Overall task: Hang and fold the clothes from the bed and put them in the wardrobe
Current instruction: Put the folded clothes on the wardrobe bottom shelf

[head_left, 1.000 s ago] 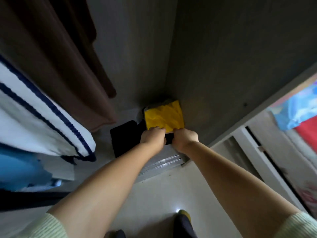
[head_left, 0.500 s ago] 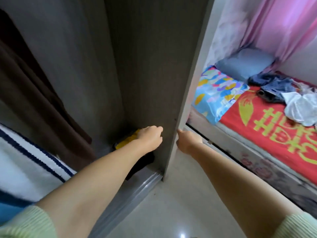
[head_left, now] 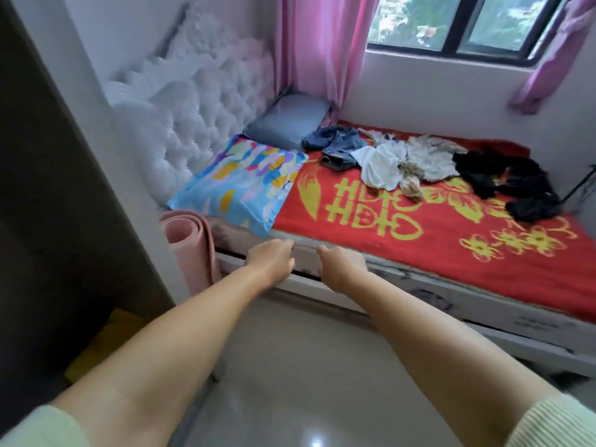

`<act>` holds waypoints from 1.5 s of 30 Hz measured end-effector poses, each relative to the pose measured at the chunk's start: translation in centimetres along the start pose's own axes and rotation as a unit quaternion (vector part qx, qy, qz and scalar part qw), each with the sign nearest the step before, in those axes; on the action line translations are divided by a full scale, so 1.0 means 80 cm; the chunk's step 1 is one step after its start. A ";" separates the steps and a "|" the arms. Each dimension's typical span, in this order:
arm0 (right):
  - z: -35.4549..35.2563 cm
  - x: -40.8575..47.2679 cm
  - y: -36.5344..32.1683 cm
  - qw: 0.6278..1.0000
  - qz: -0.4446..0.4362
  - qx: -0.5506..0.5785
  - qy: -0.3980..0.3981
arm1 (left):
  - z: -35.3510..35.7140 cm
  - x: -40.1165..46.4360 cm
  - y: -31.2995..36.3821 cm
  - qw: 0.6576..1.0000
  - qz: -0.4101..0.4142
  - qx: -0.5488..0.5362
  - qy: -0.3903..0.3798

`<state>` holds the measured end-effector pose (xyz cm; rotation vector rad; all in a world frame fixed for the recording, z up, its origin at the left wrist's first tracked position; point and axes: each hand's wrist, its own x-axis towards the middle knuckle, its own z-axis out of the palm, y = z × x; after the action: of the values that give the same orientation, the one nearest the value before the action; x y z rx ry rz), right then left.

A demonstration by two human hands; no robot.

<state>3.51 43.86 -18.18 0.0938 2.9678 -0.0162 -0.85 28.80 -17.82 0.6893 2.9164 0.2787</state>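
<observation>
Between items: both arms out toward the bed (head_left: pixel 419 285), nothing carried. Left hand (head_left: pixel 271 259) empty, fingers loosely curled, over the near bed edge. Right hand (head_left: pixel 342 266) same, loosely curled, empty, just right of the left. Remaining clothes all on the far half of the red blanket (head_left: pixel 435 253), well apart from both hands: blue denim piece (head_left: pixel 338 146) furthest left, near the grey pillow (head_left: pixel 290 121); white garment (head_left: pixel 380 166) touching it on the right; pale patterned garment (head_left: pixel 429 159) overlapping the white one; black heap (head_left: pixel 509 182) at far right. Wardrobe (head_left: pixel 48 188) at near left, only its side panel in view, something yellow (head_left: pixel 96 343) low down at its foot, too blurred to identify. Judgement: fetch step, roughly midway, at least four pieces left on the bed. Next move needs a long reach across the mattress, probably a lean or a step in. White garment or denim piece likely closest. Pieces overlap, so pinch one layer only and lift clear, or the neighbour drags along. Then shake out flat on the free red area at near right for folding. No hanger visible, so hang-or-fold choice unclear from here. Rolled pink mat (head_left: pixel 190 246) standing against the bed corner, between wardrobe and bed, worth not kicking.
</observation>
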 end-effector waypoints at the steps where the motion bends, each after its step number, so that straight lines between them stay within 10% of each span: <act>1: -0.001 0.001 0.036 1.000 0.014 -0.003 -0.005 | 0.006 0.017 0.033 1.000 0.011 0.000 -0.005; 16: -0.026 0.017 0.422 0.987 0.161 0.010 -0.019 | 0.053 0.245 0.345 0.988 0.151 0.011 -0.030; 45: 0.048 0.528 0.727 0.971 0.176 0.086 -0.134 | 0.162 0.820 0.355 0.982 0.075 0.046 -0.169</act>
<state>-33.65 104.48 -29.54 0.5880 2.6327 -0.2227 -44.63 85.50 -30.10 0.8758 2.5708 0.0352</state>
